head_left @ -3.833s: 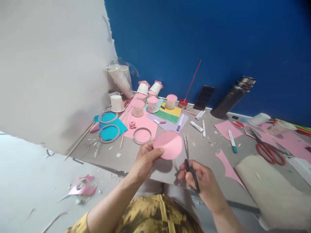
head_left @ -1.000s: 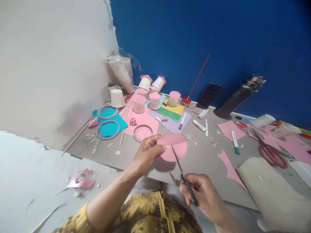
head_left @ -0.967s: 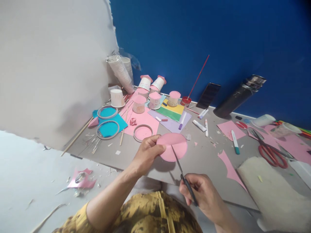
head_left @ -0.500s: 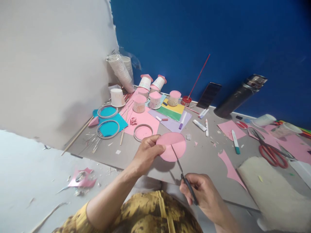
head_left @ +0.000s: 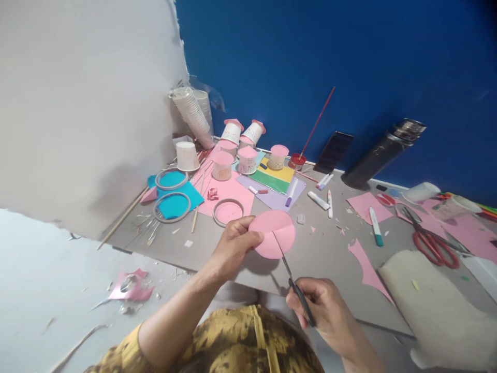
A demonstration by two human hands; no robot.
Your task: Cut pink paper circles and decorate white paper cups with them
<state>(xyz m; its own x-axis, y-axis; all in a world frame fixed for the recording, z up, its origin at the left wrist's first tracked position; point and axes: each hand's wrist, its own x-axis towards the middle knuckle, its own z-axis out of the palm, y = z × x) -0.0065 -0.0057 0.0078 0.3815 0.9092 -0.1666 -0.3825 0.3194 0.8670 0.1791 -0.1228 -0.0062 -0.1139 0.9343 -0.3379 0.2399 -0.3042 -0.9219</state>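
There're 2 hands [head_left: 234,245], 3 hoops [head_left: 171,221], 1 flask [head_left: 378,158], 1 ph. [head_left: 334,152]

Left grip [head_left: 236,240] partly hidden behind pink disc [head_left: 277,221], right forearm [head_left: 359,342] cut off below

Pink paper disc [head_left: 276,221] and dark-handled scissors [head_left: 292,283]
Held aloft, the disc shows its flat face; the scissors slant up from below, one slim blade across it, tip near the middle.

Soft light; shadow beneath pink disc [head_left: 267,221]; edges stretched.
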